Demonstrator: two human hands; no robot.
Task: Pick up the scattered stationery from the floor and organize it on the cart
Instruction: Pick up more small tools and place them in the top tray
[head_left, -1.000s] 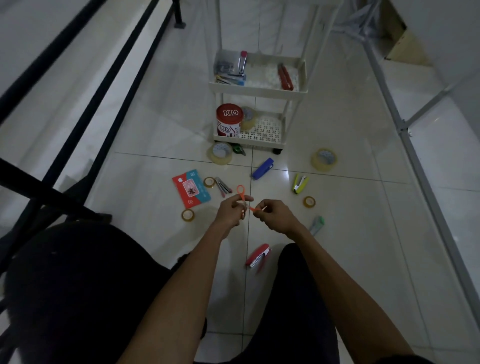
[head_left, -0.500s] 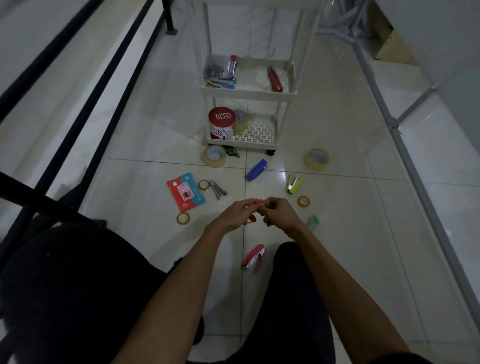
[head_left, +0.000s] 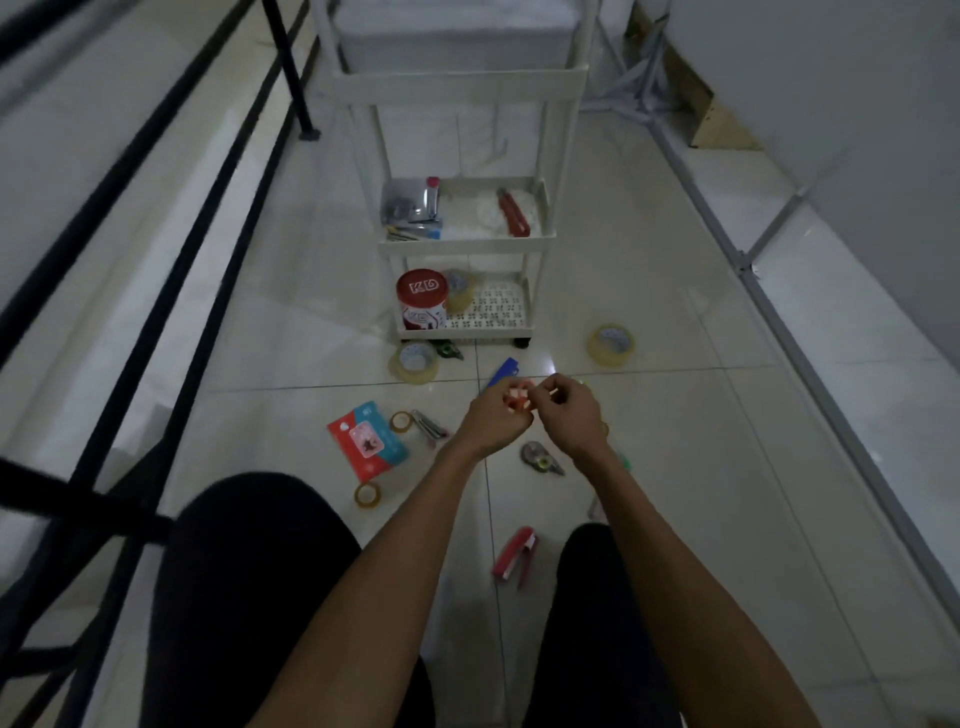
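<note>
The left hand (head_left: 491, 421) and right hand (head_left: 571, 415) have risen together toward the cart (head_left: 467, 244), each grip pinched on the orange scissors (head_left: 517, 400) held between them above the floor (head_left: 675, 467), so I judge shelving comes next. Left on the floor, as far as shows: one red card pack (head_left: 366, 439), four tape rolls (head_left: 413, 362), two staplers (head_left: 514, 556), blue and red, one correction tape (head_left: 540, 457)

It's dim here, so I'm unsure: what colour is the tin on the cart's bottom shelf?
The tin is red and white; head view.
</note>
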